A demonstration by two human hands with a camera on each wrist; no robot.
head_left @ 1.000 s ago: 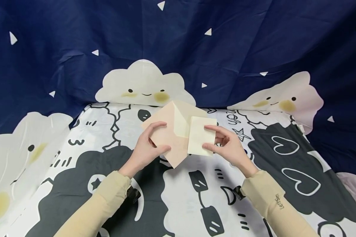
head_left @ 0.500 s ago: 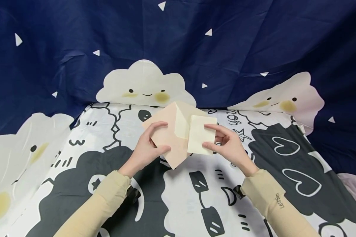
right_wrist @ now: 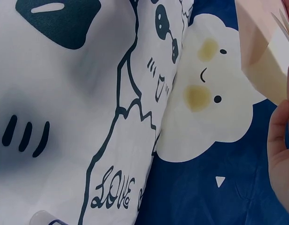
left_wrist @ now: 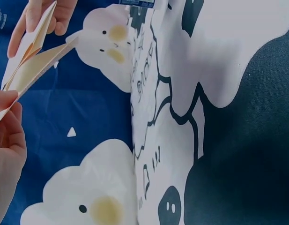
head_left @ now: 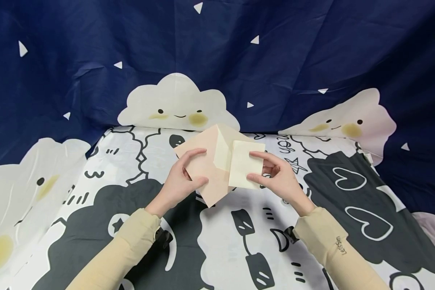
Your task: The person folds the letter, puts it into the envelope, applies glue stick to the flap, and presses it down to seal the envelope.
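Black-and-white cartoon-print cloth point(head_left: 224, 241) is covering the table nearest the viewer, running back to a navy backdrop point(head_left: 275, 52).

Nearest: two beige sleeves point(head_left: 130, 245) are reaching in from the lower edge.

Left hand point(head_left: 179, 183) is gripping the pale pink envelope point(head_left: 206, 169), thumb on the front face, fingers curled behind; the envelope is being held tilted above the cloth, flap open and standing up. In the left wrist view the envelope point(left_wrist: 29, 65) is showing edge-on, mouth gaping.

Right hand point(head_left: 277, 177) is pinching a cream folded card point(head_left: 244, 165) between thumb below and index finger above, other fingers loosely curled. The card's left edge is sitting at the envelope's mouth, overlapping it; how deep it is sitting inside, cannot tell.

Farther back: smiling cloud figures point(head_left: 177, 104) and small white triangles are showing on the backdrop behind the table edge.
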